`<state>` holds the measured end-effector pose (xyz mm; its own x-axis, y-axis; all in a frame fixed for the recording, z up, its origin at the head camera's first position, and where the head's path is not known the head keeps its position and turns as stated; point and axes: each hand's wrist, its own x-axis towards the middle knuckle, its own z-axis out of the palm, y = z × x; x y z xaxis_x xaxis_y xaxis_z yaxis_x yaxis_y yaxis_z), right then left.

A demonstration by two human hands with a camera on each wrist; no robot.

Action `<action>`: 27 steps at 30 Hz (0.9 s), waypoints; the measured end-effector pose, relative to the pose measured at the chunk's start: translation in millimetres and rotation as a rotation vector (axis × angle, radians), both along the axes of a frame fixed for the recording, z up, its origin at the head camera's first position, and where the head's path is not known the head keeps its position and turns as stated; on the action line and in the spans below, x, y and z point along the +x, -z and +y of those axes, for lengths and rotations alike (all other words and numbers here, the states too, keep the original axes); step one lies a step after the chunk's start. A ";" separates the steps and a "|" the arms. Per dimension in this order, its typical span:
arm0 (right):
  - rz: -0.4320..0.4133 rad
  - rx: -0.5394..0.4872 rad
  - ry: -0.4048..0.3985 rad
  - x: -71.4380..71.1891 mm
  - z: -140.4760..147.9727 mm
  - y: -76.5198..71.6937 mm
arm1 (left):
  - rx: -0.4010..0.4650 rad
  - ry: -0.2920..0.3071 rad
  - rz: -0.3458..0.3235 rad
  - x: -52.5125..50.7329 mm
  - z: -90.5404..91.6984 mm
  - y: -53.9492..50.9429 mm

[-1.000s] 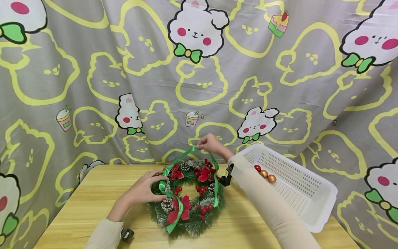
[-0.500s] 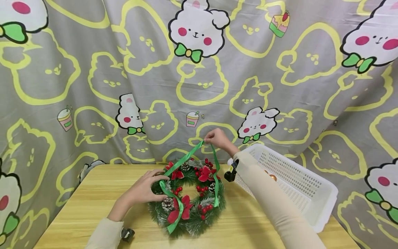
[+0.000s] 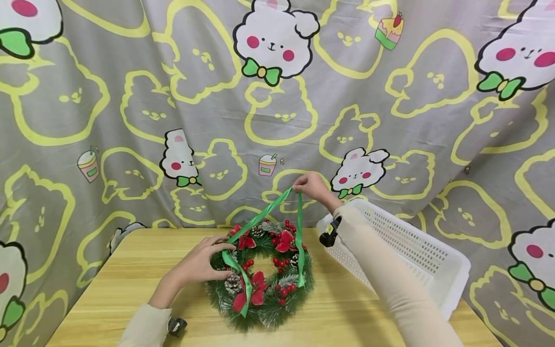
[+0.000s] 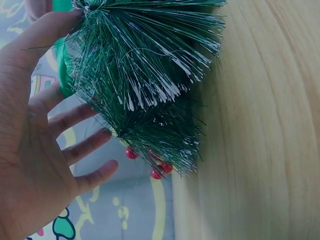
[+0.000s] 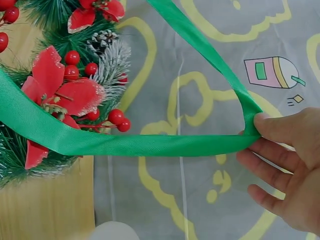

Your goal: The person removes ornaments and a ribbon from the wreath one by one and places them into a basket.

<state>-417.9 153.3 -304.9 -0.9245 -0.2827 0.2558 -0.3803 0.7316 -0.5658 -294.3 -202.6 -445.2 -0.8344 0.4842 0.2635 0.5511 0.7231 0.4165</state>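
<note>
A green wreath (image 3: 277, 313) with red flowers, red berries and pine cones lies on the wooden table. My left hand (image 3: 203, 260) holds its left side between thumb and fingers; in the left wrist view the other fingers spread along the bristles. A green satin ribbon (image 3: 264, 212) rises from the wreath in a peak. At that peak my right hand (image 3: 313, 187) pinches the ribbon between thumb and forefinger, well above the wreath. One ribbon tail hangs over the front red flower (image 3: 256, 289), the other down the right side.
A white perforated plastic basket (image 3: 455, 284) stands to the right, partly behind my right sleeve, which hides part of its inside. A grey cartoon-print curtain (image 3: 277, 130) hangs behind the table (image 3: 130, 270).
My right hand has moved up and to the right, drawing the ribbon into a taller, tauter peak. The front ribbon tail has shortened. My left hand stays on the wreath.
</note>
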 end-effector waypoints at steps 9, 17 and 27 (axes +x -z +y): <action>0.011 -0.060 0.033 -0.1 10.3 -8.0 | 0.009 0.010 0.000 -0.1 1.7 -0.7; 0.055 -0.099 0.080 -0.4 18.3 -18.3 | 0.005 0.004 -0.016 0.8 1.0 -0.5; -0.033 -0.118 0.012 -0.8 38.1 -31.3 | 0.003 0.009 -0.018 0.0 0.6 1.4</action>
<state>-418.7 191.4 -273.6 -0.9362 -0.2412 0.2556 -0.3513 0.6636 -0.6605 -294.3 -202.0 -446.6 -0.8345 0.4912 0.2498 0.5502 0.7167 0.4285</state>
